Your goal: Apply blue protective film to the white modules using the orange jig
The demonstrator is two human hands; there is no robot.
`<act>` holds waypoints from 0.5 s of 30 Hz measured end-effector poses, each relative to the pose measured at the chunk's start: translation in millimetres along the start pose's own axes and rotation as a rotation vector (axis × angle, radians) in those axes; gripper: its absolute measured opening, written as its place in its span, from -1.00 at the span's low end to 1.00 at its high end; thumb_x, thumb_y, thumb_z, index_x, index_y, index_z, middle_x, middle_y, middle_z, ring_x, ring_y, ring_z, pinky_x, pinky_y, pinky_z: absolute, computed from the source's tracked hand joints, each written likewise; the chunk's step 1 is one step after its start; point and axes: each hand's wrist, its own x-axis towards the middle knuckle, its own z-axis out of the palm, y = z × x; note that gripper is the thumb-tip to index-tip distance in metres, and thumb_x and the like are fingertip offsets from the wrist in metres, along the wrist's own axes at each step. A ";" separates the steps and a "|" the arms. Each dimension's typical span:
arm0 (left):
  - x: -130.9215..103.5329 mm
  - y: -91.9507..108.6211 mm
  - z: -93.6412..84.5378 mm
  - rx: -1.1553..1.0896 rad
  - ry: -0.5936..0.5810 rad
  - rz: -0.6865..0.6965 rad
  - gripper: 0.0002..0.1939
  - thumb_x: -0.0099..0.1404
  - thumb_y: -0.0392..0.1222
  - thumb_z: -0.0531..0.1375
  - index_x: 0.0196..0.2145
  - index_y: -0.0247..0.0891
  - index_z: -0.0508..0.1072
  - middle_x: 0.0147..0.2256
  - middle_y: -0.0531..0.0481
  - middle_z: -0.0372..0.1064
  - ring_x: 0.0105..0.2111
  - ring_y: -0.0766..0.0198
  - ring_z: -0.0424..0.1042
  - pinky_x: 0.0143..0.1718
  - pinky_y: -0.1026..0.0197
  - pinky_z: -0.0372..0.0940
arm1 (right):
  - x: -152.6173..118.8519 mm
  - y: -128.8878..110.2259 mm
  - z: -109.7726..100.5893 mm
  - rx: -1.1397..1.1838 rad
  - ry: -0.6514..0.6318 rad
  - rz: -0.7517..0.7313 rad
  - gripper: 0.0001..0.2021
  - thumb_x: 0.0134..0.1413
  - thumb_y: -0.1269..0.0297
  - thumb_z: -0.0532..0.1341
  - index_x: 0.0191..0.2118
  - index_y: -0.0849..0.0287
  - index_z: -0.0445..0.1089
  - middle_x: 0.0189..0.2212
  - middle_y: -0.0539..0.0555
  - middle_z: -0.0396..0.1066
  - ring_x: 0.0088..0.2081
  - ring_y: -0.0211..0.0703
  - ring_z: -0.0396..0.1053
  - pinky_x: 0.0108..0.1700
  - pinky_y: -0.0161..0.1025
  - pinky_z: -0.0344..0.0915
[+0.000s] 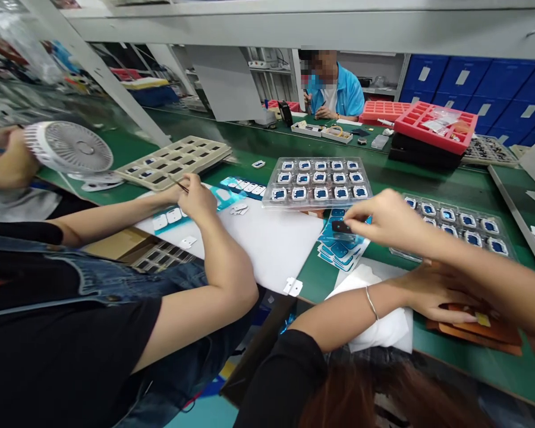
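My right hand point(386, 220) reaches in from the right, crossing above my left forearm. Its thumb and fingers are closed in a pinch on a small dark rectangular piece point(340, 227). Directly below that piece are a small clear block point(344, 236) and a loose pile of blue-and-white sticker sheets point(339, 252). With its fingers stretched out, my left hand point(441, 294) lies flat on a stack of orange-brown sheets point(477, 336). A small yellow piece point(482, 320) is by its fingertips. White cloth or paper point(378, 333) lies under my left wrist.
Clear trays point(316, 202) of white-and-blue parts stand ahead and at right. At left, a co-worker's hand point(198, 199) holds tweezers over a white sheet point(271, 244). Beyond are a beige tray point(178, 160), a fan point(71, 145), red trays point(437, 128) and another person point(350, 89).
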 end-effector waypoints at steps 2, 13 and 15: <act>0.3 -0.2 0.3 0.042 0.048 -0.031 -0.64 0.41 0.00 0.11 0.01 -0.17 0.54 0.09 0.07 0.44 0.22 0.16 0.23 0.33 0.15 0.04 | 4.2 -2.0 -31.7 0.202 0.111 -0.052 -0.86 0.10 0.41 0.24 -0.43 0.21 0.54 -0.55 -0.06 0.42 -0.42 -0.20 0.44 -0.24 -0.16 0.38; -4.7 1.0 2.0 0.233 0.019 -0.041 -0.57 0.41 0.15 0.04 0.04 -0.05 0.52 0.16 0.13 0.36 0.28 0.08 0.10 0.21 0.02 0.01 | 97.8 -34.7 -103.1 0.585 0.201 -0.034 -0.95 0.08 0.61 0.25 -0.30 0.47 0.46 -0.54 -0.12 0.37 -0.33 -0.19 0.52 -0.29 -0.26 0.47; -6.3 4.4 -3.8 0.326 0.000 -0.038 -0.58 0.42 0.14 0.01 0.08 0.02 0.48 0.20 0.20 0.30 0.28 0.10 0.08 0.19 0.01 0.06 | 125.0 -43.1 -99.1 0.636 0.241 -0.063 -0.95 0.07 0.63 0.26 -0.31 0.44 0.44 -0.53 -0.12 0.38 -0.32 -0.20 0.51 -0.28 -0.30 0.46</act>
